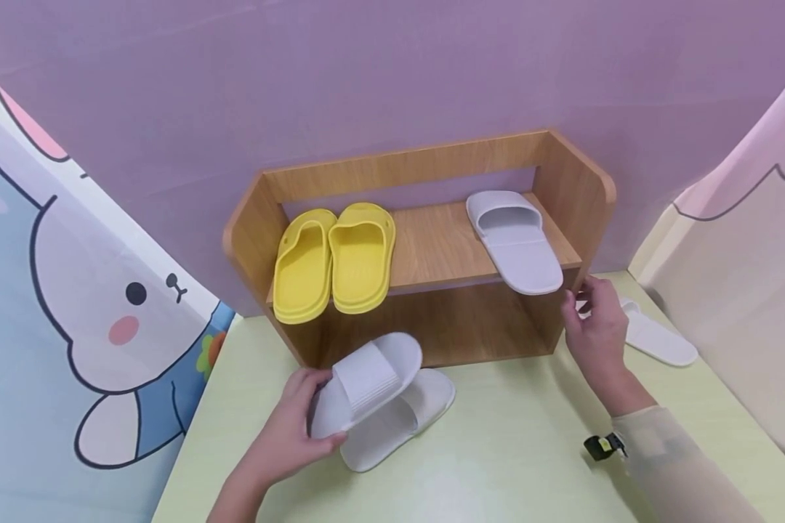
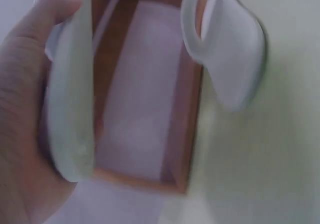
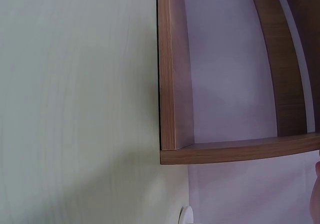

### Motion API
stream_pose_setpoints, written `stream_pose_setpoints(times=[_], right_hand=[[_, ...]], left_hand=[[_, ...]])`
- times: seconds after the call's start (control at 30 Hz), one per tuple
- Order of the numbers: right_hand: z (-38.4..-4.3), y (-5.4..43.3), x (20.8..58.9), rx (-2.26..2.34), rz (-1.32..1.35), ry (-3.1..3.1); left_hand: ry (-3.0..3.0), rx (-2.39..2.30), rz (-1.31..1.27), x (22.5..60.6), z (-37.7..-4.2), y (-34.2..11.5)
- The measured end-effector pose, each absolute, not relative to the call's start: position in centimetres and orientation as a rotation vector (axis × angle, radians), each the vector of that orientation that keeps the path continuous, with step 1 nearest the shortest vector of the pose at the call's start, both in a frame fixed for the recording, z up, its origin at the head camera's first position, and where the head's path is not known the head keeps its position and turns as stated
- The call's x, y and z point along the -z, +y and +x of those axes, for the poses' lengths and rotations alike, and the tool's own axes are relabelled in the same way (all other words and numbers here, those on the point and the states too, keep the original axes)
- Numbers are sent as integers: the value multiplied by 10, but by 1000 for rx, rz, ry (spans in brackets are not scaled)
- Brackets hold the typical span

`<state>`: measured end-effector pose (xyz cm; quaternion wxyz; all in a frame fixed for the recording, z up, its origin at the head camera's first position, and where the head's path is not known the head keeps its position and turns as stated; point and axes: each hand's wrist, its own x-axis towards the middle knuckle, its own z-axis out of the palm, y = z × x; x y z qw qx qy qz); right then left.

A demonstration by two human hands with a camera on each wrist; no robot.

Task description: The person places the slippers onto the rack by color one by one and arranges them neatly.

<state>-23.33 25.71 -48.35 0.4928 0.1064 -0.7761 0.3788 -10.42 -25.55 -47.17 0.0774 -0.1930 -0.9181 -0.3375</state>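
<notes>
My left hand (image 1: 294, 421) grips a white slide slipper (image 1: 366, 381) by one end, thumb on one side and fingers on the other. In the left wrist view this slipper (image 2: 74, 98) appears edge-on beside the thumb. Under it, a second white slide (image 1: 425, 399) lies on the table before the wooden shoe rack (image 1: 474, 359). My right hand (image 1: 598, 327) has its thumb and curled fingers at the front edge of the rack's right side panel. Another white slipper (image 1: 661, 340) lies on the table behind that hand, partly hidden by it.
Two yellow clogs (image 1: 363, 269) stand side by side at the left of the upper shelf (image 1: 432, 243). A single pale grey-white slide (image 1: 520, 243) sits at its right end, overhanging the front edge. A purple cloth (image 1: 392, 87) hangs behind the rack.
</notes>
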Motion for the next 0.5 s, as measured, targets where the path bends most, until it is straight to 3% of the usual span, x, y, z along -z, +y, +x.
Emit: stream_pose_setpoints(times=[0.5], right_hand=[[-232, 257, 483, -917, 258, -1884]], left_hand=[[-2667, 791, -683, 398, -101, -179]])
